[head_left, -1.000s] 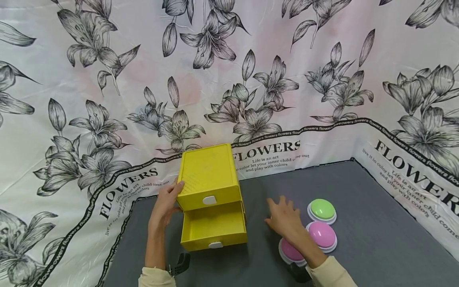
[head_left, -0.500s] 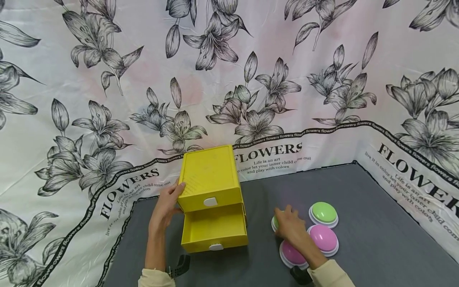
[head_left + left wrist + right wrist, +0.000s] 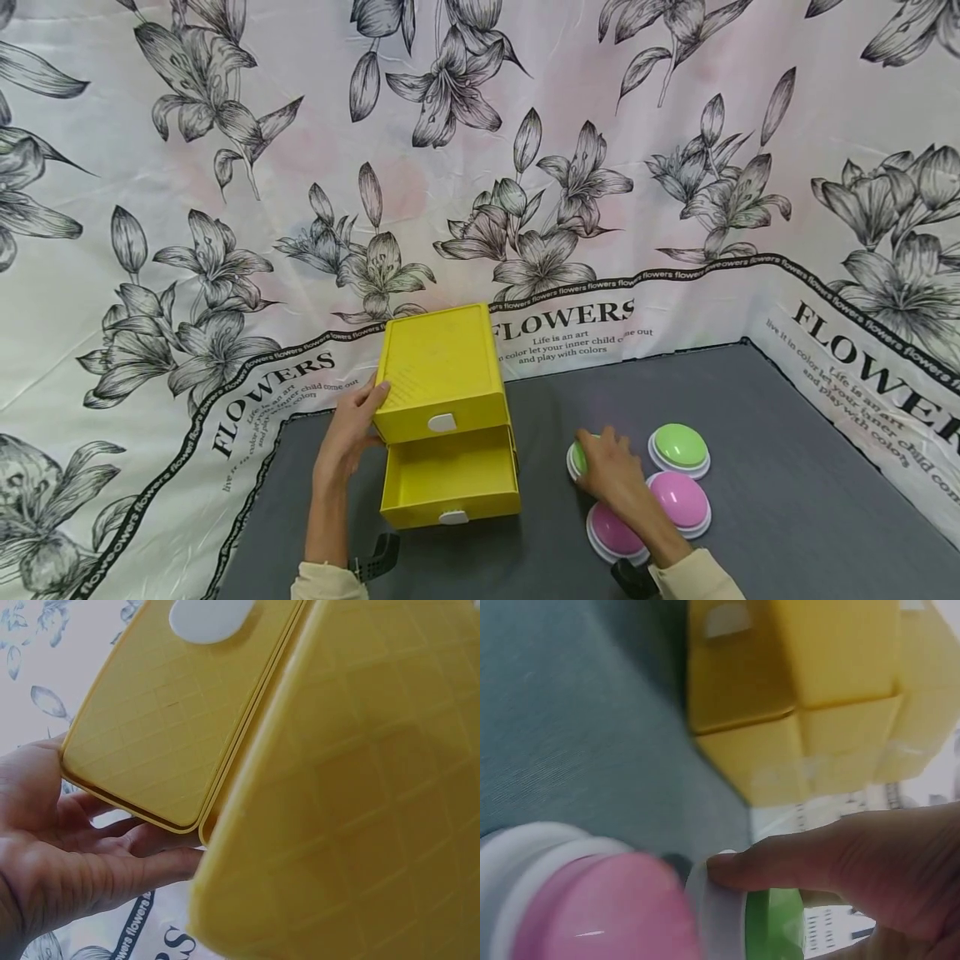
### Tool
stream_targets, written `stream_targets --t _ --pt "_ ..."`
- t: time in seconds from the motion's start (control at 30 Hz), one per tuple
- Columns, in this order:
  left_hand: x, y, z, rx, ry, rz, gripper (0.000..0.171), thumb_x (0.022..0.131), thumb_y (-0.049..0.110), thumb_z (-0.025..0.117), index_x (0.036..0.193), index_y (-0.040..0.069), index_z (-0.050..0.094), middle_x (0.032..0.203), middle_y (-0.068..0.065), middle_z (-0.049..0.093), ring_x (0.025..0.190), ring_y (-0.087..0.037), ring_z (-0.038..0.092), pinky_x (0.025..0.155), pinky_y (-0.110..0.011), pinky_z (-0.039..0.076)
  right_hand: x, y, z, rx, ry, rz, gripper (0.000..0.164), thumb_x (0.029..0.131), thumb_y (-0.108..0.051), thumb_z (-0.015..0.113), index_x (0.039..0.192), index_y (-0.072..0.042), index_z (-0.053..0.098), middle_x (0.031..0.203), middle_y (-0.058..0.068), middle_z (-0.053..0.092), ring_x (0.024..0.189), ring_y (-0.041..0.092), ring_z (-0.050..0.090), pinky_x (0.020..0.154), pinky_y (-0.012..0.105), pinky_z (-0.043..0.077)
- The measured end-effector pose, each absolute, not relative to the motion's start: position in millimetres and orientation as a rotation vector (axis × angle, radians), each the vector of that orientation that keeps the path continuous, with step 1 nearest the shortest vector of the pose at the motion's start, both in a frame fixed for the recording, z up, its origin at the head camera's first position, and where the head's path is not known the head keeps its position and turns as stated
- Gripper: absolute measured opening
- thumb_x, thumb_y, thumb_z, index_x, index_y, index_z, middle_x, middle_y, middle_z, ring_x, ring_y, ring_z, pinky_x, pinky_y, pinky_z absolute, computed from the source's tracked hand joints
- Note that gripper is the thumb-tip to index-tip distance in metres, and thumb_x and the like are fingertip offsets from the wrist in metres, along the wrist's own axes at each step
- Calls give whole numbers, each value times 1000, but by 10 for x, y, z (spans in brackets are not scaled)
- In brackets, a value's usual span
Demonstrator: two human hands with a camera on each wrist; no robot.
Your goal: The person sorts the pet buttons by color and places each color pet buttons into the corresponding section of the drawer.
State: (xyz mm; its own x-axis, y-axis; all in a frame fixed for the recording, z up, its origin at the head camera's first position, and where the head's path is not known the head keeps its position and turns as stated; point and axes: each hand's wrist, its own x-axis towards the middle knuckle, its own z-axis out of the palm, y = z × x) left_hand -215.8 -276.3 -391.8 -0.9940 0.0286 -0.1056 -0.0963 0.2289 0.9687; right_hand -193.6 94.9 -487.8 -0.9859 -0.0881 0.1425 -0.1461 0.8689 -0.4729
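Observation:
A yellow mini drawer cabinet [image 3: 438, 358] stands on the dark grey table. Its lower drawer [image 3: 487, 505] is pulled out and nothing shows inside; the upper one is closed. My left hand [image 3: 352, 425] holds the cabinet's left side, thumb at the top front edge and fingers against the side wall. To the right of the cabinet, my right hand [image 3: 611, 471] grips a green dome button [image 3: 577, 458] by its white base. In the right wrist view a fingertip presses on the rim of that green button [image 3: 772, 922], beside a pink one [image 3: 622, 915].
Right of my right hand stand another green dome button [image 3: 679, 444] and a pink one [image 3: 679, 497]. A second pink button [image 3: 617, 530] lies partly under my right forearm. Flower-printed cloth [image 3: 555, 217] walls the table's back and sides.
My right hand has moved slightly right and toward me, its spread fingers closing round the green button, which now shows beside them. My left hand and the cabinet have stayed put.

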Motion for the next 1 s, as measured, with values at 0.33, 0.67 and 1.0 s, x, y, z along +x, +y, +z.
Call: stream_targets --t 0.33,0.67,1.0 --pt "-2161 -2759 -3926 -68 2367 1911 69 112 44 47 168 15 21 176 -13 19 148 -48 43 104 -74 48 -1739 839 -4274 259 -2773 757 67 71 -17 92 133 -11 66 112 25 63 94 39 56 69 51 54" --pt "-2151 -2761 -3927 -71 2372 1909 70 112 45 47 169 15 20 176 -14 18 148 -49 42 103 -74 49 -1409 382 -3682 435 -2693 920 62 74 -24 93 129 -14 65 120 18 62 100 29 57 75 38 55" --pt "-2150 -2753 -3937 -83 2373 1907 67 112 46 47 169 20 21 173 -19 26 147 -48 43 103 -73 50 -1382 -371 -3805 785 -2678 842 60 83 -36 88 136 -18 64 118 13 63 94 19 56 71 24 49"
